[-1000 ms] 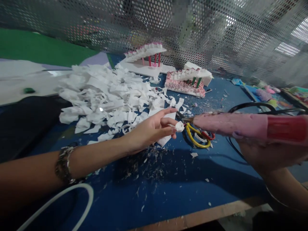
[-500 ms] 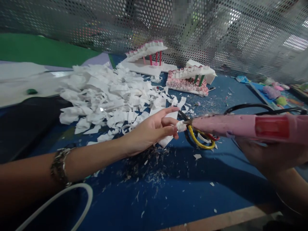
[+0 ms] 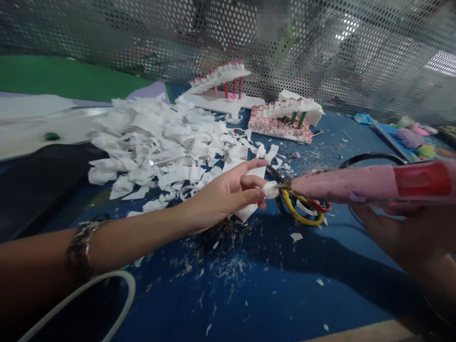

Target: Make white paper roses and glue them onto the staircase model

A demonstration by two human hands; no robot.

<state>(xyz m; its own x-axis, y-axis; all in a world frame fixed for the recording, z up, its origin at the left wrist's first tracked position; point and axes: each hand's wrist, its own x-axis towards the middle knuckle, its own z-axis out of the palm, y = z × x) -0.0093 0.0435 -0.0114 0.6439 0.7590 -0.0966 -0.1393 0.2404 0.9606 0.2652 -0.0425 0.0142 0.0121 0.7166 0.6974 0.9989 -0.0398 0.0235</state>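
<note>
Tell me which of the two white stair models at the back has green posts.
The right-hand model, on the pink-flowered base, nearer the glue gun; the left model stands on red posts.

The glue gun (image 3: 374, 183) is pale pink with a clear red band near its back, and the paper bit (image 3: 270, 189) at its tip is white, like the heap of paper scraps (image 3: 160, 147). The table (image 3: 249, 285) is deep blue flecked with white crumbs, and on it lie scissors (image 3: 302, 211) with one yellow loop and one red, a black cord (image 3: 370, 156) and a white tube (image 3: 107, 289). Farther back are a white model (image 3: 221, 80) with red posts and pink trim, a second model (image 3: 281, 121) in white with green posts over a pink-and-white speckled base, a green sheet (image 3: 64, 78), and a grey screen (image 3: 356, 57) patterned with round holes.
</note>
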